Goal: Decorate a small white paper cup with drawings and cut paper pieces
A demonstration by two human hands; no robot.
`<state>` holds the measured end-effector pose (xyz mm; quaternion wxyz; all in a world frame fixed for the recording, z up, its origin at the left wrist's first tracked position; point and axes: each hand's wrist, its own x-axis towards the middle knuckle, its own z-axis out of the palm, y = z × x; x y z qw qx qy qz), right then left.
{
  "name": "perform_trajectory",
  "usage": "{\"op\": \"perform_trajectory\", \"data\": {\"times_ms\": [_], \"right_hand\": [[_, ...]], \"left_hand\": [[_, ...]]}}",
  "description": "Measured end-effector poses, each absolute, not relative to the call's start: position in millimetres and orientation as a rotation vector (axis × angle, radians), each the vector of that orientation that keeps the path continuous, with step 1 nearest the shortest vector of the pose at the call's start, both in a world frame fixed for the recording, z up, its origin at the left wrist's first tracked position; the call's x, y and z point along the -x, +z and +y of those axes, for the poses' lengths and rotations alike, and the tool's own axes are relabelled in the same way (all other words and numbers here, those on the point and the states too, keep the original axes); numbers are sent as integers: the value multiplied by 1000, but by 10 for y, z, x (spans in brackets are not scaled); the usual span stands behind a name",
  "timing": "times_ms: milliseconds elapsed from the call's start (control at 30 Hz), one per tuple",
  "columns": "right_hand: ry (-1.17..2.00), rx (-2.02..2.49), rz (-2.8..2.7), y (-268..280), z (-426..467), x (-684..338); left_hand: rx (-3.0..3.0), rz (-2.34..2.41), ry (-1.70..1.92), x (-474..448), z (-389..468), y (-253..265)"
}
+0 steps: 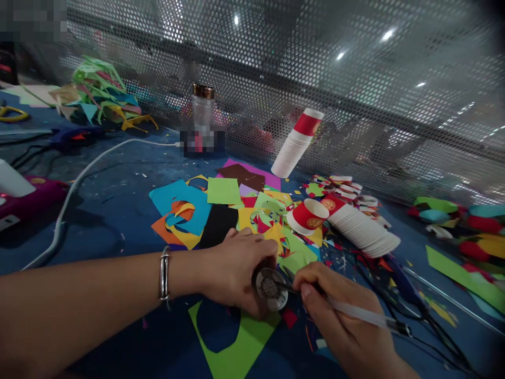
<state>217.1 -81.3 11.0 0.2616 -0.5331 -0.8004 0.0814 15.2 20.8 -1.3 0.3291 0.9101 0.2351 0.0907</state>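
Observation:
My left hand (240, 271), with a silver bangle on the wrist, is closed around a small round thing. The end facing me is a grey disc with a mesh-like pattern (269, 288); the rest is hidden by the fingers. A slim pen-shaped tool with a pale handle (357, 311) and a dark cord is pinched in my right hand (335, 308). Its dark front end reaches to the disc; I cannot tell whether it touches. Below the hands lies a green sheet with a large round hole (252, 339). Cut coloured paper (276, 231) lies just beyond.
A tilted paper cup stack (298, 142) leans by the perforated metal screen (374, 68). More cups (363, 229) lie on their side at right. A clear bottle (202, 110) stands at the back. A white cable (79, 181) and a glue gun (71, 136) are at left.

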Motion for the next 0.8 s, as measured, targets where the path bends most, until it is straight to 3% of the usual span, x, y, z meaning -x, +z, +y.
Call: {"op": "perform_trajectory", "data": {"times_ms": [300, 500, 800], "right_hand": [[395, 1413, -2028, 118, -832, -2136], [546, 1350, -1506, 63, -818, -2133], [334, 1282, -1362, 86, -711, -2135]], "left_hand": [[-2375, 639, 220, -153, 165, 31], [-2361, 716, 260, -184, 128, 3], [-2359, 919, 888, -250, 61, -27]]}}
